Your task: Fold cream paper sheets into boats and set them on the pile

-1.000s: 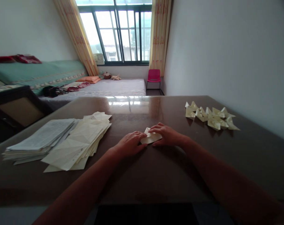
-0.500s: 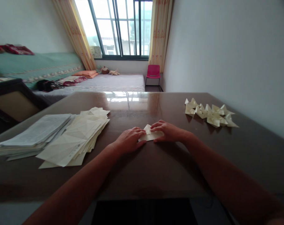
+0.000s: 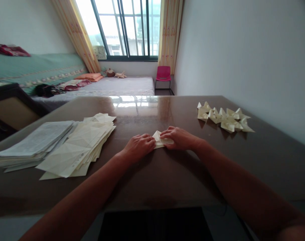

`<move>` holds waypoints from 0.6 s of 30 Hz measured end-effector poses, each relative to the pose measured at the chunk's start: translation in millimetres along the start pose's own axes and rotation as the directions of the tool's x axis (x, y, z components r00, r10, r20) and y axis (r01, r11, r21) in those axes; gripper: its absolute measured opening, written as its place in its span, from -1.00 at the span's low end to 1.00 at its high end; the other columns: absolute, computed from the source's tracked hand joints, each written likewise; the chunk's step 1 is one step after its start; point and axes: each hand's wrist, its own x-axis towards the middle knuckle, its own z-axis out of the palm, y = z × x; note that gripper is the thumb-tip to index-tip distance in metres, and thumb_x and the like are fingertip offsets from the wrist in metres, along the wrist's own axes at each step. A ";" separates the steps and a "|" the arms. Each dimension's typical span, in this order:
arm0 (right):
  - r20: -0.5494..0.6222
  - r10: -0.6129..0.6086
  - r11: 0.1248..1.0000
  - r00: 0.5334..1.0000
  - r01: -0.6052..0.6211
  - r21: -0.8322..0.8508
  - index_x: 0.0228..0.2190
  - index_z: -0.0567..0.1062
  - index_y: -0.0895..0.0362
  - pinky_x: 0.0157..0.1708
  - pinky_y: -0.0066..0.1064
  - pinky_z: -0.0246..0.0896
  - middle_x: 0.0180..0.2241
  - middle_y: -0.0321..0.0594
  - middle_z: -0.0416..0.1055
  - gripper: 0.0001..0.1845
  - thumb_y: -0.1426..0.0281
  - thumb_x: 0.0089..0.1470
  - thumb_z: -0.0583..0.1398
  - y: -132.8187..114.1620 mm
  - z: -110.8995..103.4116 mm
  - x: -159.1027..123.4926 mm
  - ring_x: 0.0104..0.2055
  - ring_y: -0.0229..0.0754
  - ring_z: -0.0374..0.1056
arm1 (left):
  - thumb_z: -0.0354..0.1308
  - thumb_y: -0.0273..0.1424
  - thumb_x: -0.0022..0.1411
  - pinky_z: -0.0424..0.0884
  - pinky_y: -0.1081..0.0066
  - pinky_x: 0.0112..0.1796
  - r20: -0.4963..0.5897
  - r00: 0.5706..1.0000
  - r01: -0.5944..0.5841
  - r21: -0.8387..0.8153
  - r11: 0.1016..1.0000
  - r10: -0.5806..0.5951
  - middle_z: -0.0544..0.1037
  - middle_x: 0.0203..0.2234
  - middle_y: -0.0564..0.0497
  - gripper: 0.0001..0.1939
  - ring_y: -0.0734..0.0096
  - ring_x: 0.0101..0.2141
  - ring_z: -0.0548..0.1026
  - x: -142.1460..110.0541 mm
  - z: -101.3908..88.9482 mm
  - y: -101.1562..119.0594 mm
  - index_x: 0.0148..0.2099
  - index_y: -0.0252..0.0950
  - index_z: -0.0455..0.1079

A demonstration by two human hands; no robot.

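Note:
A small piece of cream paper (image 3: 157, 137), folded to a point at the top, lies on the brown table between my hands. My left hand (image 3: 139, 146) grips its left edge with bent fingers. From the right, my right hand (image 3: 180, 138) has its fingers laid over the paper and its thumb at the near edge. Parts of the folds are hidden under the fingers. To the left, a pile of creased cream sheets (image 3: 79, 144) overlaps a stack of printed paper (image 3: 37, 139). Several folded paper pieces with pointed tips (image 3: 228, 123) sit together at the right.
The glossy table (image 3: 147, 180) reaches toward a bed (image 3: 127, 86) and a pink chair (image 3: 164, 74) below the window. A white wall (image 3: 243, 57) runs along the right side. A dark chair back (image 3: 14, 107) stands at the far left.
My left hand has its thumb drawn in under the fingers at the paper's left edge; it was stretched along the near edge before. The whole view has shifted slightly.

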 end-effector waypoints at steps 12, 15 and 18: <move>-0.001 0.037 0.994 0.999 -0.037 0.100 -0.31 0.58 0.12 -0.12 -0.39 0.16 -0.24 -0.15 0.51 -0.72 0.39 0.18 0.05 9.2 0.2 0.8 -0.19 -0.19 0.34 | -0.12 -0.30 0.36 0.34 0.42 -0.22 -0.006 0.997 0.080 -0.187 0.979 -0.083 0.55 -0.25 0.02 -0.66 0.38 -0.24 0.41 3.1 0.2 -6.6 -0.18 -0.17 0.50; -0.017 0.126 0.974 0.992 -0.120 0.194 -0.31 0.56 0.17 -0.21 -0.44 0.17 -0.29 -0.16 0.50 -0.71 0.35 0.19 0.06 15.4 5.1 2.4 -0.27 -0.23 0.35 | -0.11 -0.26 0.35 0.35 0.40 -0.18 -0.020 0.982 0.176 -0.254 0.951 -0.187 0.57 -0.26 0.03 -0.66 0.35 -0.24 0.45 5.1 7.1 -11.9 -0.15 -0.18 0.50; 0.013 0.251 0.938 0.968 -0.247 0.242 -0.30 0.55 0.16 -0.30 -0.49 0.15 -0.33 -0.21 0.50 -0.72 0.31 0.18 0.07 17.7 8.5 3.7 -0.34 -0.26 0.34 | -0.09 -0.23 0.32 0.36 0.36 -0.17 -0.017 0.945 0.307 -0.313 0.899 -0.328 0.59 -0.25 0.03 -0.67 0.31 -0.23 0.49 8.1 12.6 -14.2 -0.10 -0.17 0.49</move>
